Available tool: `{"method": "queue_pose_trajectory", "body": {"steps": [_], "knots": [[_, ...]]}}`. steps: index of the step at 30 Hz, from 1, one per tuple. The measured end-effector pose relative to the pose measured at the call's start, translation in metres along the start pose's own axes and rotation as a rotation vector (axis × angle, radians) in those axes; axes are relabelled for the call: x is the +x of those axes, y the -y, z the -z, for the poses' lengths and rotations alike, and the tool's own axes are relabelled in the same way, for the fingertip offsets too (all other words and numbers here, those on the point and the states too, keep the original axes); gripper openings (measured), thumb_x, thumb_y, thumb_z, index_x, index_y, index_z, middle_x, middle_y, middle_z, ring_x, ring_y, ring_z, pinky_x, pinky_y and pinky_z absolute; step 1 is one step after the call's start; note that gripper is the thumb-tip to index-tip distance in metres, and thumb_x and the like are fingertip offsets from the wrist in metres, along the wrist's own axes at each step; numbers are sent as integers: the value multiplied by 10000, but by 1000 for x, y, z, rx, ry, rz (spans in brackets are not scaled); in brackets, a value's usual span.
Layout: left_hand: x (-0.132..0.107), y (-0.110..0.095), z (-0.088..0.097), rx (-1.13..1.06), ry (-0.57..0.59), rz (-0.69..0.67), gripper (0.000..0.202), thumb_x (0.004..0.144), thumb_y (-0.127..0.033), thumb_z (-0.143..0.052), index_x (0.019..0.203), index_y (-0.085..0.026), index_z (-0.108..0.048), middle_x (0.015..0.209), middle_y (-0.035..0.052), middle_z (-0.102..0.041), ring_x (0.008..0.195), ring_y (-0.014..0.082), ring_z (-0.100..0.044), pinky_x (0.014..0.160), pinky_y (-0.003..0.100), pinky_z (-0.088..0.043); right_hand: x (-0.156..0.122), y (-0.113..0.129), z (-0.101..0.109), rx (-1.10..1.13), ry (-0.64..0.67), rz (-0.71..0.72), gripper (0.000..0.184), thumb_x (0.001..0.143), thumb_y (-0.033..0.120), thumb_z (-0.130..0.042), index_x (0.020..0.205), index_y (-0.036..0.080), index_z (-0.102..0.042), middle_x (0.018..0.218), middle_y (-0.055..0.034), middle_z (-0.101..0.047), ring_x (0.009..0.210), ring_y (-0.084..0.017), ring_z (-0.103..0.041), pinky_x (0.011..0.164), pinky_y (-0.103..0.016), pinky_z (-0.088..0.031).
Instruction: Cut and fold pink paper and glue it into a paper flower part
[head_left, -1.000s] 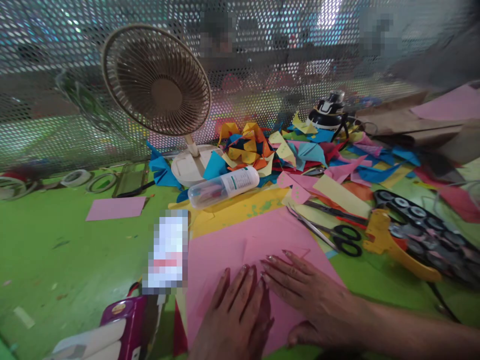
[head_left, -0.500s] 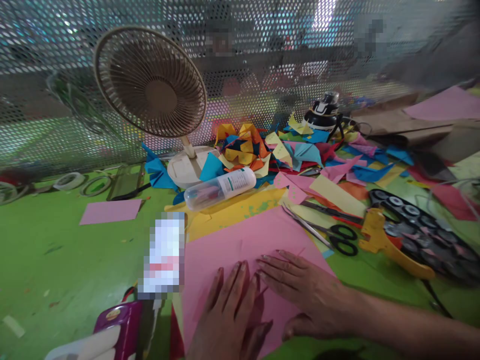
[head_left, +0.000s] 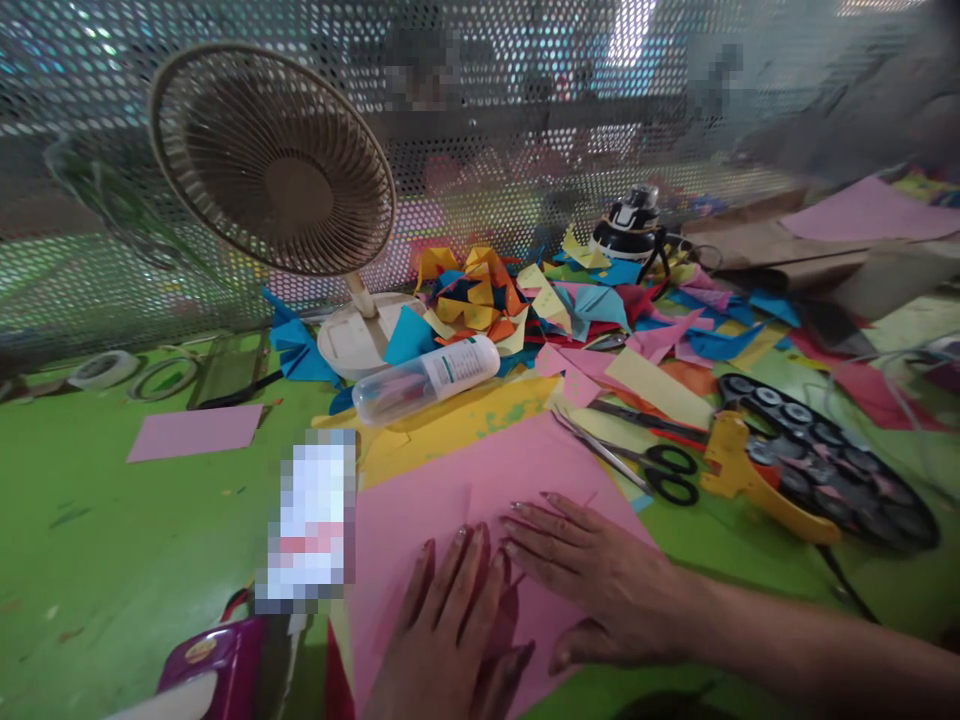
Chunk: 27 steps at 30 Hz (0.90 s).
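Observation:
A large sheet of pink paper [head_left: 420, 490] lies on the green table, overlapping a yellow sheet [head_left: 517, 405] behind it. My left hand [head_left: 454, 610] rests flat on the pink paper, fingers stretched forward. Palm down on the same sheet, my right hand [head_left: 592, 575] comes in from the right with its fingers extended. The fingertips of the two hands are close together near the sheet's middle. Neither hand grips anything. Scissors with black handles [head_left: 660, 470] lie just beyond the sheet's right edge.
A fan [head_left: 292, 190] stands at the back left, near a clear bottle [head_left: 427, 378]. Folded coloured papers [head_left: 480, 290] are heaped behind. To the right are a yellow-handled tool [head_left: 757, 480] and a black tray [head_left: 840, 460]. A phone [head_left: 311, 520] and a purple device [head_left: 214, 660] lie left.
The whole view has shifted slightly, so most things appear a little further left. Both hands keep lying flat on the pink paper, with hardly any movement on it.

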<state>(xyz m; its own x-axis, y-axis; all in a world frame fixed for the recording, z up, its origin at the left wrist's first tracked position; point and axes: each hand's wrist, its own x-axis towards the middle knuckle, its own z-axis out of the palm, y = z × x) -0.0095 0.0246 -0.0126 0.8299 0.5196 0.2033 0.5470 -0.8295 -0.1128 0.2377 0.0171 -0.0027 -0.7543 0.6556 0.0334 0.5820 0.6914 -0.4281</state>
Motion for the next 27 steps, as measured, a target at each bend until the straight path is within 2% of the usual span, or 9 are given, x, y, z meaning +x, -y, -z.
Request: {"method": "queue_pose_trajectory", "body": {"steps": [9, 20, 23, 27], "knots": [[1, -1, 1, -12, -23, 4, 560, 850, -326, -510, 1345, -80, -418, 1420, 168, -394, 1324, 330, -306, 1103, 510, -108, 0, 1, -3, -12, 3, -21, 829, 858, 643, -363, 1467, 140, -112, 1501, -105, -213, 1395, -248, -110, 1151, -456, -43], [2, -1, 0, 52, -47, -15, 545, 852, -411, -497, 1298, -98, -483, 1364, 161, -473, 1269, 321, -394, 1100, 512, -87, 2, 2, -4, -89, -27, -17, 844, 851, 653, -362, 1459, 109, -149, 1498, -124, -211, 1393, -263, -111, 1149, -475, -82], [2, 0, -1, 71, -63, -27, 553, 849, -448, -491, 1283, -106, -501, 1332, 156, -510, 1241, 320, -426, 1099, 511, -78, 2, 2, -4, -97, -60, -13, 838, 848, 646, -384, 1457, 112, -170, 1487, -125, -246, 1389, -257, -142, 1149, -464, -111], [3, 2, -2, 60, -84, -16, 531, 840, -418, -508, 1277, -117, -510, 1315, 141, -531, 1225, 310, -442, 1098, 492, -100, 2, 2, -5, -114, -87, 1, 816, 857, 619, -404, 1455, 110, -181, 1477, -133, -273, 1383, -251, -176, 1145, -459, -132]]}}
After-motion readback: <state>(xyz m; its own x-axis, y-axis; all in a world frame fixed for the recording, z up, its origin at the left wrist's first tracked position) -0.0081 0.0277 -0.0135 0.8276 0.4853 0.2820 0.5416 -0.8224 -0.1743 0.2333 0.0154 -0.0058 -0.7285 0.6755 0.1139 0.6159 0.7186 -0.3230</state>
